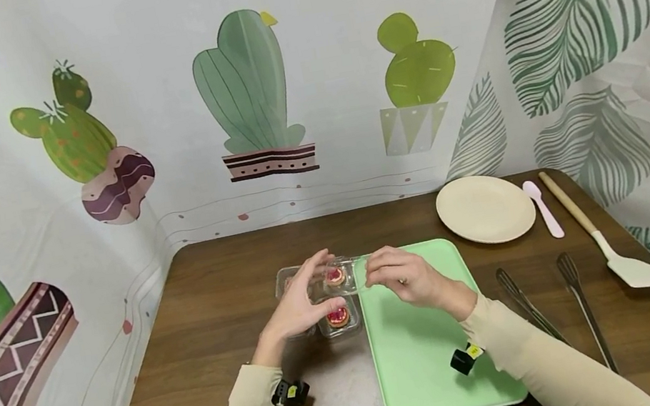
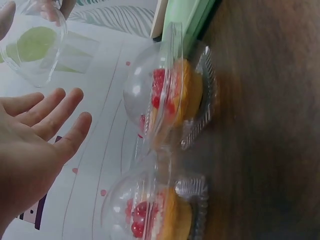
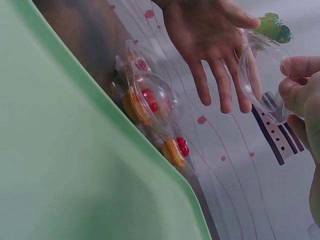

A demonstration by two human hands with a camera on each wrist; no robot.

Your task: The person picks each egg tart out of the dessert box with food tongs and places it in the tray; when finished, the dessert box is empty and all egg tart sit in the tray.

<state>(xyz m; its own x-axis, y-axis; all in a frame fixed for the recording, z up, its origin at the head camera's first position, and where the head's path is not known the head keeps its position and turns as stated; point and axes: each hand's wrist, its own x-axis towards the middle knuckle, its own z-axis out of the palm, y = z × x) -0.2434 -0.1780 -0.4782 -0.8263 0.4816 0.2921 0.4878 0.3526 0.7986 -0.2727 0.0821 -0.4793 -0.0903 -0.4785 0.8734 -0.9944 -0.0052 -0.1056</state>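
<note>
My right hand point(image 1: 407, 279) is raised over the left edge of the green tray point(image 1: 441, 378). Its thumb and fingers pinch the rim of a clear plastic lid point(image 3: 255, 75). Facing it, my left hand point(image 1: 296, 307) has its fingers spread, the thumb close to the lid's edge; whether they touch cannot be told. Below are small fruit tarts with red topping. One tart point(image 1: 337, 317) sits in a domed clear plastic case point(image 2: 137, 90). A tart farther back point(image 3: 175, 151) shows no dome over it in the right wrist view. My left hand partly hides the cases.
At the back right stands a cream plate point(image 1: 486, 209), with a pink spoon point(image 1: 544, 209) beside it. A white spatula with a wooden handle point(image 1: 609, 240), a dark whisk point(image 1: 585, 309) and another dark metal utensil point(image 1: 529, 305) lie right of the tray. A patterned cloth hangs behind the wooden table point(image 1: 198, 370).
</note>
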